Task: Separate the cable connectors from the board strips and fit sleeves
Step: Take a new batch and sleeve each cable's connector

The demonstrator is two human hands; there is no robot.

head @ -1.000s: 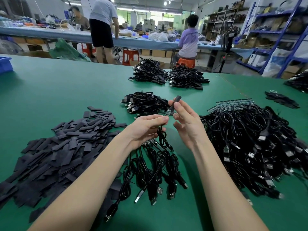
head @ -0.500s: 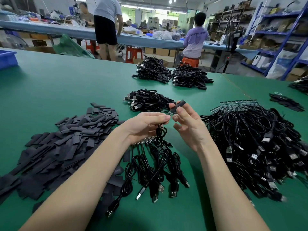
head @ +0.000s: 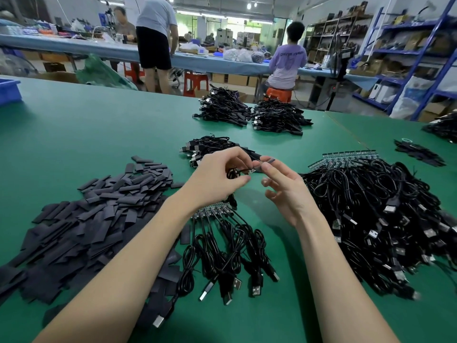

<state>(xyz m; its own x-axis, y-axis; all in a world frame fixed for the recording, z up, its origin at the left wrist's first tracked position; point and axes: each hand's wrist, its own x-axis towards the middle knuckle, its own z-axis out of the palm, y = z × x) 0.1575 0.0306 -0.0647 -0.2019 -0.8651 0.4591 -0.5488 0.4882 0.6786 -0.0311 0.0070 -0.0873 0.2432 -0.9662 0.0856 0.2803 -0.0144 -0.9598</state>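
Sleeve: the short black tube sleeve (head: 268,160), upright a second ago, now lies level at centre frame, pinched by the right hand (head: 284,186).
Connector: the left hand (head: 217,179) grips the thin black cable's small board end (head: 250,171), tip facing the sleeve.
Meaning: fitting seems about to start.
Surface: green (head: 86,125).

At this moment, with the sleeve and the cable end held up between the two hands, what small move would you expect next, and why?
Probably slide the sleeve leftward over the small board end. The right hand pinches the sleeve at its fingertips, the left hand grips the cable just behind that end, and the two pieces are nearly lined up but not yet joined.
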